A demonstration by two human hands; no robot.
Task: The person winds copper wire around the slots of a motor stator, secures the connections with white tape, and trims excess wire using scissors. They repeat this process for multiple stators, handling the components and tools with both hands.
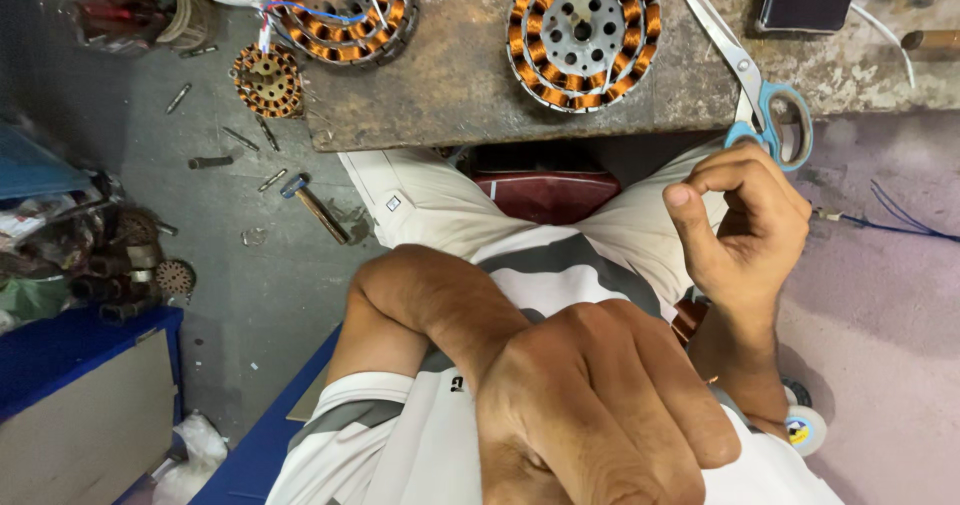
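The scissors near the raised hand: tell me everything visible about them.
The scissors lie flat on the worn, stained bench top, blades shut and pointing up-left, away from the person. The blades look like bright steel; the two loop handles are blue plastic and hang past the bench's near edge. The right hand is raised just below the handles, fingers curled, not visibly gripping them; whether a fingertip touches cannot be told. A wound copper stator sits to their left.
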